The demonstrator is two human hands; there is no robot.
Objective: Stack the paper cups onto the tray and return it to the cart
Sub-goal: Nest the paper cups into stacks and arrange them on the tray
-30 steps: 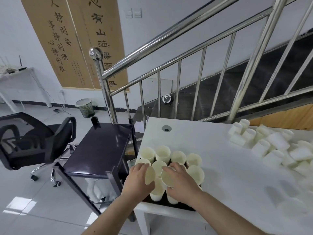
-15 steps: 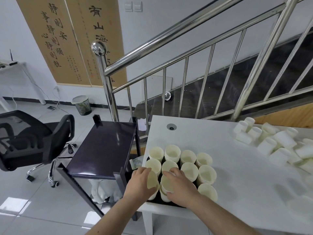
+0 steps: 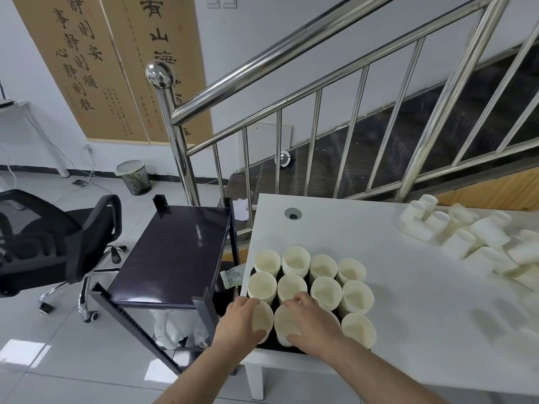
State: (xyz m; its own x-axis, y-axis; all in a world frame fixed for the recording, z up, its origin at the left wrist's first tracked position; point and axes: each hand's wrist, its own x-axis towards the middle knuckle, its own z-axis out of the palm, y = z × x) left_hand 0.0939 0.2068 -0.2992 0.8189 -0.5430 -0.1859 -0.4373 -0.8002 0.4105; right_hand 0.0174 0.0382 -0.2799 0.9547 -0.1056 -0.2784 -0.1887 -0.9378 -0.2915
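A black tray (image 3: 269, 344) sits at the near left corner of the white table (image 3: 423, 316), filled with upright stacks of cream paper cups (image 3: 325, 290) in rows. My left hand (image 3: 237, 325) curls round the front-left cup stack (image 3: 262, 317). My right hand (image 3: 310, 323) grips the neighbouring front stack (image 3: 287, 320) across its rim, thumb near me and fingers on the far side. The dark cart (image 3: 175, 252) stands just left of the table, its top shelf bare.
Several loose paper cups (image 3: 481, 240) lie in a heap at the table's far right. A steel stair railing (image 3: 291, 91) runs behind table and cart. A black office chair (image 3: 43, 243) stands to the left, a bin (image 3: 134, 177) by the wall.
Both hands stay on the two front cup stacks, sliding slightly toward me. My head has turned, so the tray now sits lower and further right in view.
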